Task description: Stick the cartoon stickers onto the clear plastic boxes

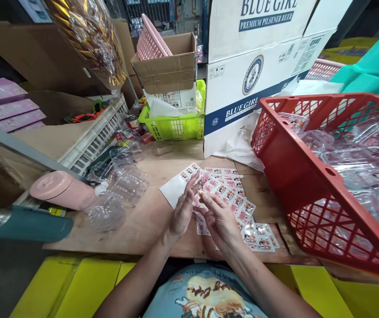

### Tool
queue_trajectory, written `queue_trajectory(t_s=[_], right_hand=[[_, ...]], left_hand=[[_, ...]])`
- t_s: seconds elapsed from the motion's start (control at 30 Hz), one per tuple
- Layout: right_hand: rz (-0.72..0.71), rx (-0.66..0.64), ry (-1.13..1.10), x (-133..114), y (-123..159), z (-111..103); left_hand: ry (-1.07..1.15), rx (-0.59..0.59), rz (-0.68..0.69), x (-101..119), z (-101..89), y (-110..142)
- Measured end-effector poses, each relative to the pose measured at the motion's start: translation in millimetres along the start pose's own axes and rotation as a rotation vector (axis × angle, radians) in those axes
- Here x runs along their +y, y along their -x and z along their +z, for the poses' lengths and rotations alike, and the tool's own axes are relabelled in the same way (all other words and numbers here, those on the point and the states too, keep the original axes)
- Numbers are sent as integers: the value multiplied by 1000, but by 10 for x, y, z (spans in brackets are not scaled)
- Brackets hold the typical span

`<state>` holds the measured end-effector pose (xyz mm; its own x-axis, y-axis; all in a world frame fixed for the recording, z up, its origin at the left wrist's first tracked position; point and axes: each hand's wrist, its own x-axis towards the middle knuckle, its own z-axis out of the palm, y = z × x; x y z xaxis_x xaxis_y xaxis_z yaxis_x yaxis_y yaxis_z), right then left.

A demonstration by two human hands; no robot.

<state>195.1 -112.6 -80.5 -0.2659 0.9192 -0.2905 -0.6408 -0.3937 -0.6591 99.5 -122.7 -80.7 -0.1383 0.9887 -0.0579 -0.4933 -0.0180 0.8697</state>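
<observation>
My left hand (pixel 183 207) is held on edge above the sticker sheets, its fingers stretched out and its palm turned to the right. Facing it, my right hand (pixel 220 216) pinches a small sticker (pixel 202 192) with a bit of orange on it between thumb and forefinger. Much of that sticker is hidden by the fingertips. Under and beyond both hands, several sticker sheets (pixel 230 194) with cartoon figures and pink print lie overlapping on the wooden table (pixel 156 229). The blank white corner of one sheet (pixel 172 190) shows left of my left hand.
On the right stands a red basket (pixel 291 176) filled with clear plastic containers (pixel 358 159). More clear containers (pixel 126 185) lie left, near a pink cup (pixel 63 190) and a teal bottle (pixel 37 224). Behind are a green basket (pixel 172 126) and a large white carton (pixel 232 75).
</observation>
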Motion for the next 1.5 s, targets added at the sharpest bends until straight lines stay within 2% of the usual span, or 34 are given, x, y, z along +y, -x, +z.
queue_trajectory(t_s=[0.1,0.17,0.23,0.27,0.37,0.4,0.47,0.53,0.6,0.67,0.7,0.77,0.83,0.9,0.93,1.03,1.1,1.17,1.23,1.37,1.5], right_hand=[[-42,-14,70,-41,-3,-75],[-157,-17,182,-144,-21,-142],[-307,-61,397,-308,-46,-193],[-370,-112,538,-400,-60,-207],[-519,-339,993,-631,-113,-203],[-591,-388,1120,-670,-136,-197],[-779,-350,1295,-681,-190,-201],[-864,-217,1303,-620,-246,-231],[-743,-206,1171,-536,-286,-271],[-591,-281,1027,-477,-305,-291],[-575,-282,977,-463,-312,-281],[-652,-189,916,-452,-346,-199],[-722,-142,895,-406,-439,-17],[-690,-249,931,-254,-616,254],[-642,-344,970,-126,-737,408],[-448,-631,1041,391,-1185,837],[-310,-757,1022,721,-1482,1010],[-270,-809,994,930,-1709,1054],[-293,-829,983,994,-1842,998],[-355,-944,1049,878,-1917,903],[-414,-1208,1182,800,-1992,1129]], left_hand=[[-69,-49,103,-12,-81,12],[-181,-6,190,11,-176,7],[-265,55,237,51,-284,-8],[-258,53,201,71,-330,-18],[-81,-57,-68,110,-382,-37],[-26,-49,-119,113,-368,-38],[15,68,-84,110,-314,-35],[4,193,23,103,-256,-31],[-35,201,63,105,-222,-19],[-134,138,84,134,-226,15],[-223,104,117,164,-249,42],[-503,97,267,263,-352,111],[-880,230,484,399,-538,189],[-1252,407,645,534,-784,256],[-1410,455,672,587,-912,279],[-1769,439,595,656,-1235,298],[-1937,414,513,644,-1372,277],[-2056,403,473,619,-1456,244],[-2125,384,473,602,-1506,215],[-2149,350,535,591,-1549,190],[-2101,315,581,603,-1543,194]])
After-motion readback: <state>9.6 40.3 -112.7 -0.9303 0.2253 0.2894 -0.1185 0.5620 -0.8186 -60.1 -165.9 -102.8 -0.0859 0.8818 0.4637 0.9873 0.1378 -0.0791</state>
